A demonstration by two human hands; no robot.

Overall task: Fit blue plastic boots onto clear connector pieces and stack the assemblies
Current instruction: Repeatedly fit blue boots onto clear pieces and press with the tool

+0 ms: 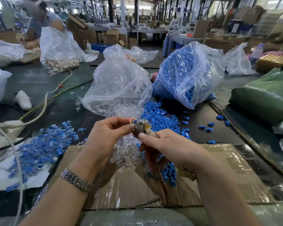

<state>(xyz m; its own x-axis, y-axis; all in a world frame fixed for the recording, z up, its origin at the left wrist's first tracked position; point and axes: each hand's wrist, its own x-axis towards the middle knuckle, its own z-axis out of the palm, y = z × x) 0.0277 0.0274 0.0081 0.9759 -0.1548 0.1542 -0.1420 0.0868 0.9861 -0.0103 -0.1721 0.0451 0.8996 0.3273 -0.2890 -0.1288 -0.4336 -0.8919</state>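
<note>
My right hand grips the taped handles of a pair of pliers, whose metal jaws point up at the table's middle. My left hand pinches a small blue boot with a clear connector piece at those jaws; the piece is mostly hidden by my fingertips. Loose blue boots lie scattered just beyond my hands. Clear connector pieces lie heaped under my hands. A pile of fitted blue-and-clear assemblies lies to the left.
A clear bag of connector pieces and a bag of blue boots stand behind my hands. Flattened cardboard covers the near table. A green bag sits right, white cables left. Another person works at the far left.
</note>
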